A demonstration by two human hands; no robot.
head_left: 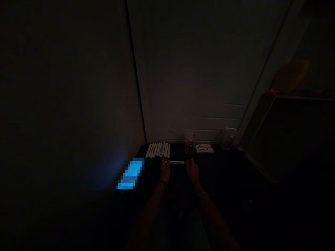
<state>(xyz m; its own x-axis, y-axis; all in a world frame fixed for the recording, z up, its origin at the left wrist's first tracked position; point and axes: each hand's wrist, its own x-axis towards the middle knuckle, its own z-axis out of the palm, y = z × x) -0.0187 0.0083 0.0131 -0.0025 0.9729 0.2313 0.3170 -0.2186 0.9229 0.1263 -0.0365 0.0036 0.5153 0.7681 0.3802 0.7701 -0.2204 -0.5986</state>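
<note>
A white marker [177,162] lies crosswise between my two hands, just above the dark tabletop. My left hand [164,170] is closed on its left end. At the other end, the fingers of my right hand [192,170] are pinched together; the dimness hides exactly how they meet the tip. Just beyond my left hand, several white markers [158,150] lie side by side in a slanting row. Farther back stands a clear plastic case [190,144] with a printed label. Beside it, a small stack of white markers [204,149] lies sideways.
The room is very dark. A glowing blue, pixelated screen [131,173] is at the table's left side. Another clear case [229,138] stands at the back right, against the pale wall panel [193,76]. To the right is a shelf unit [273,139] with an orange object [291,75] on top.
</note>
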